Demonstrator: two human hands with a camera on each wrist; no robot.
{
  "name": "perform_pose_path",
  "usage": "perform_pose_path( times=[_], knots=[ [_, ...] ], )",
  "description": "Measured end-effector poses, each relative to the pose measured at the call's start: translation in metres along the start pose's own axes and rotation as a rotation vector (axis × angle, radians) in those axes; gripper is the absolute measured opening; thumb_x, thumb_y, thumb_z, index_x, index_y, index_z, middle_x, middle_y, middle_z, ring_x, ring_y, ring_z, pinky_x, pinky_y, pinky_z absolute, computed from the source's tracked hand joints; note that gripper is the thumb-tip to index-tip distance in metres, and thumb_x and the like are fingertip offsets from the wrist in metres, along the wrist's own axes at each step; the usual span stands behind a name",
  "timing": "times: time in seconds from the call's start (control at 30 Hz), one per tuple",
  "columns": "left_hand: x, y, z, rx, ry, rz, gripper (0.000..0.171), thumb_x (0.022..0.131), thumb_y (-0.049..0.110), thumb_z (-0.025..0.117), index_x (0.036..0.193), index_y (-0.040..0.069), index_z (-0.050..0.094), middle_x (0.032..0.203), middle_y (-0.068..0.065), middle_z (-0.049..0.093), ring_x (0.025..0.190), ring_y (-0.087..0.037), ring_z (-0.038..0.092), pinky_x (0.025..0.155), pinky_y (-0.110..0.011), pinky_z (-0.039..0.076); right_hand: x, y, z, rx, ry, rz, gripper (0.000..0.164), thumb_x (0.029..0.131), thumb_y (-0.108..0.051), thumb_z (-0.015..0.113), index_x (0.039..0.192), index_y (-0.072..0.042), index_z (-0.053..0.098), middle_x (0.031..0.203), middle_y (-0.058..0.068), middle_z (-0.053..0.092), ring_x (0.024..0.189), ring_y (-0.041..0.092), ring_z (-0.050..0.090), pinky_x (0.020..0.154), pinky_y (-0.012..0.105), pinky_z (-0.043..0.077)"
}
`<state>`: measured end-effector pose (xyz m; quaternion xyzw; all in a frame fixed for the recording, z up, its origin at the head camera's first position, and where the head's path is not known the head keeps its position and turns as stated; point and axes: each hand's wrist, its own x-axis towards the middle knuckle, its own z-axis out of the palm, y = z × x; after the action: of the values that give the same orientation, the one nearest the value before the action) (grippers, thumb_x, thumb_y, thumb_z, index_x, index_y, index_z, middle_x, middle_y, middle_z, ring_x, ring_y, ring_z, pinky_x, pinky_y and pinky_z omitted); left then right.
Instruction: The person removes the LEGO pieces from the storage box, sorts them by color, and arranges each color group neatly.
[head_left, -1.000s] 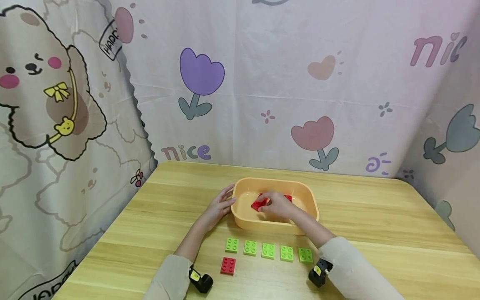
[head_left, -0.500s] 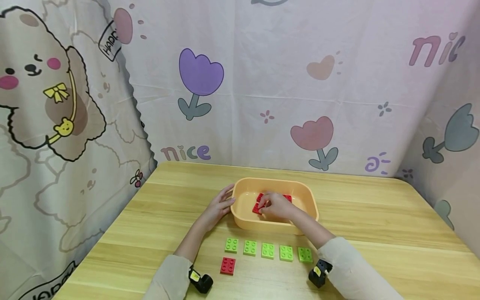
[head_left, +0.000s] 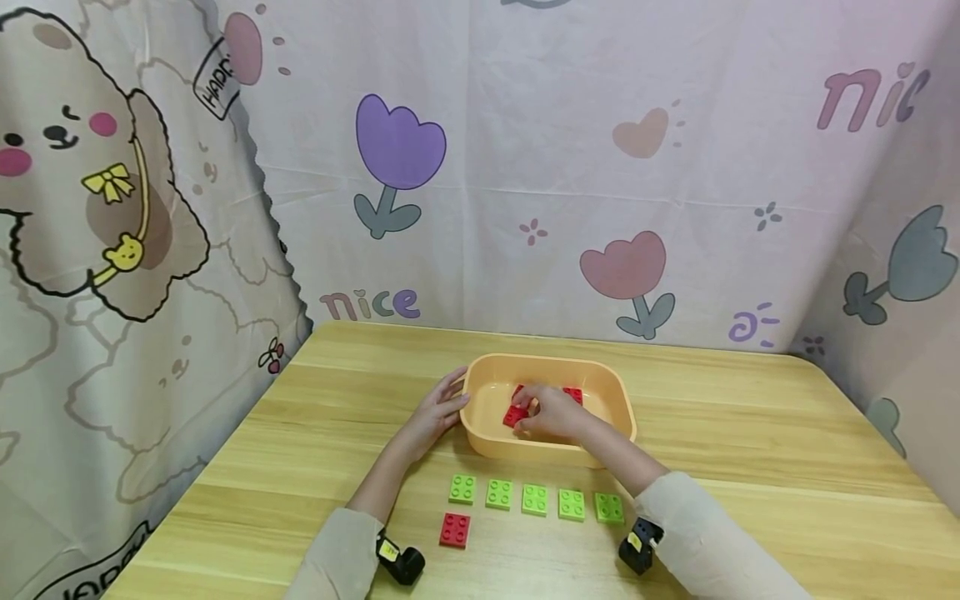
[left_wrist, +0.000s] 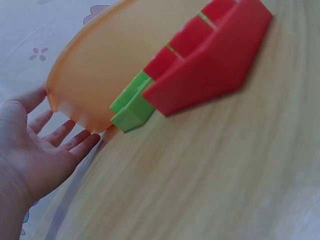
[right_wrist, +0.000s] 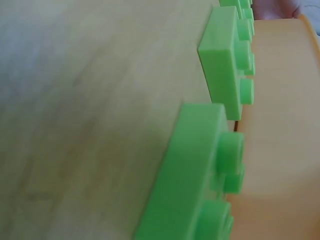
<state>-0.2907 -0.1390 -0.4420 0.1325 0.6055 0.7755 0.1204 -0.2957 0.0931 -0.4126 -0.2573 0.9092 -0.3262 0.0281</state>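
An orange plastic bin [head_left: 517, 451] stands on the table with red toy bricks inside. My left hand [head_left: 437, 417] rests against its left end, fingers nearly straight; in the left wrist view the fingers [left_wrist: 60, 134] lie along the bin's outer wall. My right hand [head_left: 553, 414] reaches over the near rim into the bin, thumb and fingers curled at a red toy brick [head_left: 513, 415] and pinching its edge. Part of that brick is hidden by the fingers. Another red brick [head_left: 573, 395] shows behind the right hand.
In front of the bin lies a row of several green toy bricks [head_left: 534, 499], studs up. A single red brick [head_left: 454, 530] lies nearer, below the row's left end. Large green bricks [right_wrist: 200, 165] fill the right wrist view. A printed cloth [head_left: 517, 167] hangs behind the table.
The red brick at my right fingertips has turned and shifted slightly inside the bin. My right fingers have moved a little with it. The left hand has stayed at the bin's end.
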Motion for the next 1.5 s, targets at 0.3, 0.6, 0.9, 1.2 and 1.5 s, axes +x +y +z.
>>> perform_pose_path(
  times=[0.3, 0.6, 0.9, 1.2, 1.5],
  knots=[
    [-0.0003, -0.0004, -0.0015, -0.006, -0.004, 0.004, 0.056, 0.094, 0.006, 0.049, 0.144, 0.008, 0.025, 0.145, -0.021, 0.023, 0.128, -0.034, 0.030, 0.099, -0.039, 0.036, 0.0002, 0.0008, -0.0014, 0.006, -0.031, -0.044, 0.029, 0.073, -0.005, 0.076, 0.100, -0.004, 0.066, 0.079, 0.004, 0.055, 0.067, 0.016, 0.050, 0.057, 0.023, 0.043],
    [0.0001, 0.0016, -0.0013, 0.007, -0.002, 0.002, 0.057, 0.093, 0.009, 0.051, 0.145, 0.008, 0.025, 0.145, -0.021, 0.023, 0.128, -0.034, 0.031, 0.099, -0.039, 0.037, -0.0009, 0.0006, -0.0016, 0.013, -0.017, 0.006, 0.030, 0.070, -0.004, 0.078, 0.097, -0.003, 0.064, 0.080, 0.004, 0.058, 0.063, 0.013, 0.049, 0.058, 0.024, 0.044],
    [-0.0005, 0.0004, -0.0010, -0.005, 0.004, -0.002, 0.056, 0.093, 0.008, 0.051, 0.144, 0.009, 0.027, 0.145, -0.021, 0.023, 0.128, -0.033, 0.030, 0.099, -0.039, 0.035, -0.0031, -0.0015, -0.0032, 0.038, -0.010, 0.046, 0.025, 0.074, -0.005, 0.075, 0.098, -0.004, 0.068, 0.076, 0.001, 0.058, 0.061, 0.014, 0.050, 0.055, 0.025, 0.045],
    [-0.0004, 0.0005, 0.0000, 0.000, 0.016, -0.007, 0.055, 0.094, 0.007, 0.050, 0.144, 0.010, 0.027, 0.145, -0.021, 0.022, 0.129, -0.034, 0.029, 0.100, -0.041, 0.034, -0.0024, -0.0021, -0.0039, 0.051, 0.044, 0.001, 0.022, 0.076, -0.002, 0.069, 0.098, -0.004, 0.069, 0.076, 0.002, 0.058, 0.060, 0.016, 0.049, 0.051, 0.023, 0.043],
    [-0.0005, 0.0003, 0.0006, 0.008, 0.018, -0.014, 0.056, 0.094, 0.008, 0.050, 0.145, 0.010, 0.026, 0.146, -0.021, 0.021, 0.129, -0.035, 0.028, 0.100, -0.042, 0.034, -0.0025, -0.0028, -0.0055, 0.071, 0.110, -0.058, 0.025, 0.077, -0.005, 0.071, 0.102, -0.005, 0.069, 0.088, 0.005, 0.061, 0.071, 0.020, 0.053, 0.059, 0.024, 0.048]
  ],
)
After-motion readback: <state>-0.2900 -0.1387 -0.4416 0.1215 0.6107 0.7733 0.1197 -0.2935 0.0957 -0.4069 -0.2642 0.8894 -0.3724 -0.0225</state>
